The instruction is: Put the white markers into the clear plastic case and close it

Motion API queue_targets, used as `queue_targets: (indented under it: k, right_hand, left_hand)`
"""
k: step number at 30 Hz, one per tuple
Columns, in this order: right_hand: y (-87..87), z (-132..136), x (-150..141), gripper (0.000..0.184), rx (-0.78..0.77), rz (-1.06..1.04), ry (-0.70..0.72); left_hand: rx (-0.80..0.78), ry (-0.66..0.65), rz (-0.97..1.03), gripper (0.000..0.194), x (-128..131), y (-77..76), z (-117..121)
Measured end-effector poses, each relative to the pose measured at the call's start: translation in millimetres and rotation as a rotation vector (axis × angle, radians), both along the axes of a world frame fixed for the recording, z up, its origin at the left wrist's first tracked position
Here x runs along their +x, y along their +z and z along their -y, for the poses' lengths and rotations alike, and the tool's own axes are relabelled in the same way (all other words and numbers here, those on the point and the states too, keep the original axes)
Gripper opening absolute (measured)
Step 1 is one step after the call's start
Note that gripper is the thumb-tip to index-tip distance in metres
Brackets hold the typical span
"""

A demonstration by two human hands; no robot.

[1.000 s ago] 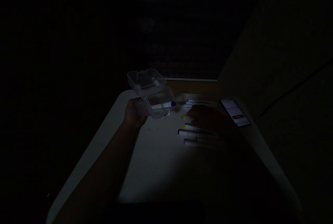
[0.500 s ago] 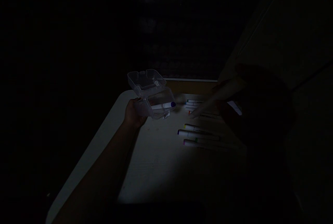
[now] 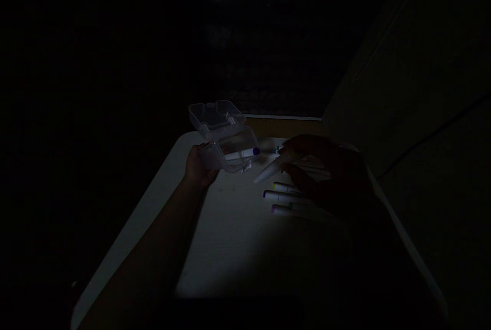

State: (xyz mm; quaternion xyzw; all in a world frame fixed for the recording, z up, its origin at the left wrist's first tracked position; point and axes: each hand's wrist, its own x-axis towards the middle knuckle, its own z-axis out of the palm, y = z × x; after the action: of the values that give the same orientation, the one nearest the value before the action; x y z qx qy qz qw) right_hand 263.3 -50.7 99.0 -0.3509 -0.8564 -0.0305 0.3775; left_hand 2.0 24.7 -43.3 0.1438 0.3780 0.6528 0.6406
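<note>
My left hand (image 3: 197, 168) is closed around a clear plastic case (image 3: 210, 157) and holds it tilted above the table, with its lid (image 3: 217, 115) swung up. Inside the case lies a white marker with a dark purple end (image 3: 241, 154). Between the thumb and fingers of my right hand (image 3: 322, 166) is another white marker (image 3: 270, 169), its far end pointing down and left toward the case. Beneath that hand, several markers lie on the table, among them one with a yellow end (image 3: 282, 187), one with a blue-purple end (image 3: 280, 196) and one with a pink-purple end (image 3: 282, 210).
The scene is very dark. A pale table (image 3: 226, 238) with rounded corners carries the markers. Beyond its far edge runs a brownish strip (image 3: 284, 126). At right, a dark cable (image 3: 425, 138) crosses the dim surface beside the table.
My right hand has moved left and down with its marker, nearer to the case and over the loose markers. My left hand and the case have hardly moved.
</note>
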Motion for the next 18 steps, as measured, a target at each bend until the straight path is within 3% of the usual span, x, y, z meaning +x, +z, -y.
queue_targets:
  k: [6,18]
  right_hand:
    - [3.2,3.7,2.6,0.023,0.022,-0.066,-0.123]
    - [4.0,4.5,4.4,0.019,0.212,-0.13,-0.132]
  left_hand:
    - [0.0,0.013,0.008,0.03,2.0,2.1,0.1]
    - [-0.011,0.016,0.001,0.031,3.0,5.8,2.2]
